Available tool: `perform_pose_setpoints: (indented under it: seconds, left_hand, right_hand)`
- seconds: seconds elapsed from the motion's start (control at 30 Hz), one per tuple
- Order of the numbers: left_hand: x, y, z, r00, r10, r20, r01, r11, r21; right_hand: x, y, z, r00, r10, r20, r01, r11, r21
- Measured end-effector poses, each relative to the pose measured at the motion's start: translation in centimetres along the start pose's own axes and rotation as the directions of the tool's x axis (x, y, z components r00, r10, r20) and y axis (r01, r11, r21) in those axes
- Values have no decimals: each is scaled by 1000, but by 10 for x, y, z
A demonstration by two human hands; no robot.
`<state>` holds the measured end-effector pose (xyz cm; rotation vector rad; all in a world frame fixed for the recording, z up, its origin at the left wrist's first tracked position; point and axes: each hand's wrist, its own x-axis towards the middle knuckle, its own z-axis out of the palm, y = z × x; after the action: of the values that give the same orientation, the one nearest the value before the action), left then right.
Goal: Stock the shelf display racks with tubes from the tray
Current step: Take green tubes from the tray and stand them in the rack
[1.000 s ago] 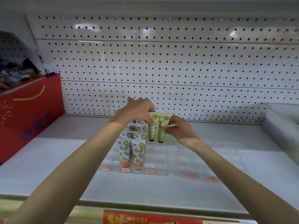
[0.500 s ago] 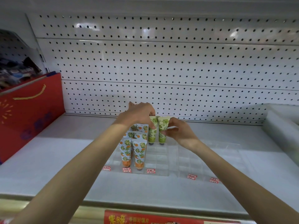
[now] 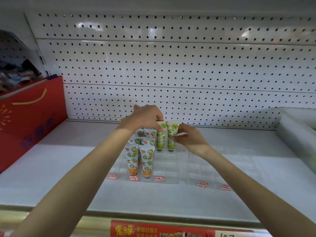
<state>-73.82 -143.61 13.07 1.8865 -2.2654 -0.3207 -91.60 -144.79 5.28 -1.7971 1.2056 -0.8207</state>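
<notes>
At the left edge of the frame a red gift bag (image 3: 29, 120) stands on the shelf (image 3: 68, 159), well apart from the work. Mid-frame sits a clear rack (image 3: 169, 168) whose cells keep tubes upright, caps down. I count six orange tubes (image 3: 131, 159) in view, three rows of two in its left columns; the left hand (image 3: 143, 118) may hide more behind. That hand pinches the top of the left green tube (image 3: 161, 136), and the right hand (image 3: 189, 139) grips the right green tube (image 3: 171, 136) at mid-height. I judge this is to seat both side by side in the back row. That makes two green ones. A second rack (image 3: 236, 154) further right holds none. Five price labels (image 3: 159, 179) front the racks. At the right edge is the white tray (image 3: 294, 132); I cannot see its contents.
</notes>
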Motion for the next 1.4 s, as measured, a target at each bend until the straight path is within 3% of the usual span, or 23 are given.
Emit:
perform_pose_setpoints:
  seconds: [0.63,0.8,0.9,0.97,1.03,1.17,1.27,1.4]
  left_hand:
    - [-7,-2,0,999,-24,-40,22,998,-51]
    - [-22,-5,-9,992,-52,-118,41,995,-91]
    - [-37,-6,-17,975,-56,-214,49,998,-35]
    - [-51,-4,-21,971,-57,-232,80,993,92]
    - [-65,-2,-23,970,-55,-236,114,963,243]
    - [-90,-3,-20,960,-81,-267,182,906,382]
    - [-108,0,-13,951,-64,-303,187,900,395]
    - [-127,12,-3,930,41,-366,113,915,388]
  right_hand:
    - [-5,-4,-2,1000,-20,24,20,999,-29]
    - [-11,-15,-9,999,-38,1,38,998,-59]
    - [-17,-28,-17,996,-89,-30,86,992,-96]
    - [-23,-37,-22,994,-107,-27,102,985,-139]
    - [-29,-44,-28,990,-137,-33,121,944,-306]
    - [-45,-58,-37,992,-120,-24,66,689,-721]
    - [-66,-61,-41,993,-107,-46,24,569,-822]
    - [-100,-59,-44,987,-117,-109,-39,485,-874]
